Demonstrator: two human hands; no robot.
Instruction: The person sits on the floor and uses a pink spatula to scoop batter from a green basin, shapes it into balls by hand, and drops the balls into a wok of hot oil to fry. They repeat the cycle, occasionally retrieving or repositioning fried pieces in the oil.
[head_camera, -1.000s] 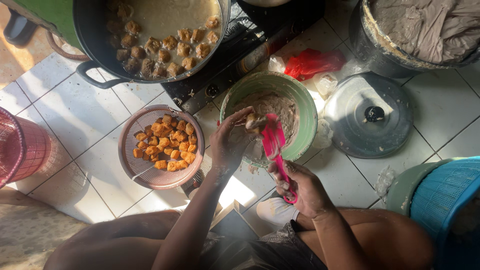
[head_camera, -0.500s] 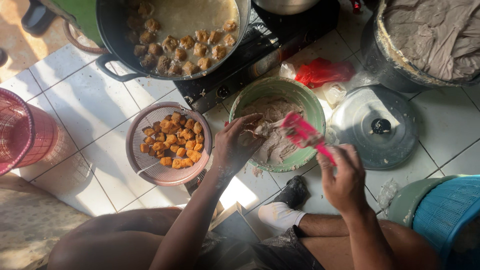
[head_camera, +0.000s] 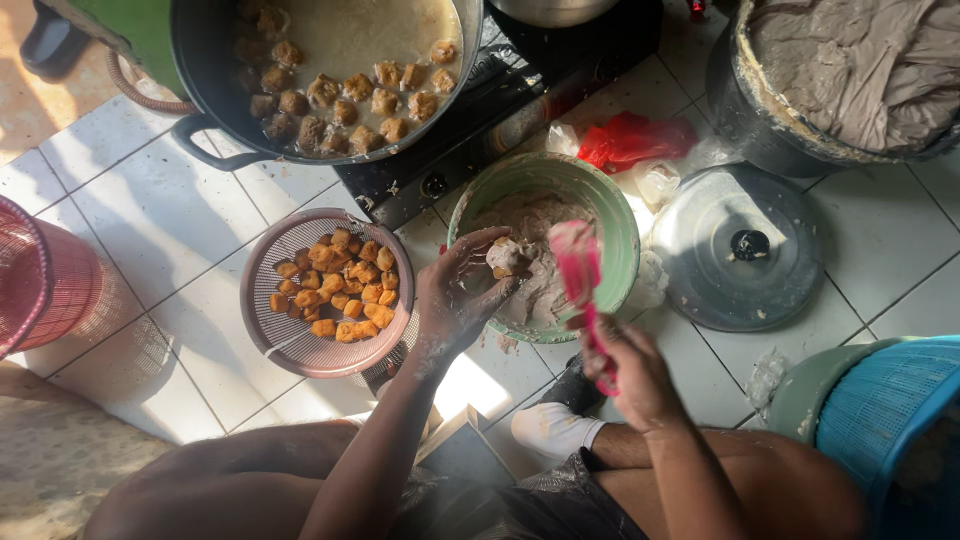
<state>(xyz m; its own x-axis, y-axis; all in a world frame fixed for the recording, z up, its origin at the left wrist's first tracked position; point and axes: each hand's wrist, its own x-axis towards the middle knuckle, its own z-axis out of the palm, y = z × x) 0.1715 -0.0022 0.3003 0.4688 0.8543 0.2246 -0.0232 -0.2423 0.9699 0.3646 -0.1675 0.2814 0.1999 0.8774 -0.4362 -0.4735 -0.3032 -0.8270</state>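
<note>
Dough lump (head_camera: 507, 258) sits pinched in the curled fingers of the left hand (head_camera: 455, 295), held over the near-left rim of the green bowl (head_camera: 622, 215). Right hand (head_camera: 630, 370) is clenched around the pink spatula (head_camera: 582, 285); its long axis runs up toward the bowl, blade just right of the lump, apparently touching it. Left hand is nearer.

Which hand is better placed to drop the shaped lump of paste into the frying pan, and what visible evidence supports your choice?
Probably the left hand: its fingers already hold the paste lump, and it is nearer the frying pan. The right hand grips the pink spoon.
</note>
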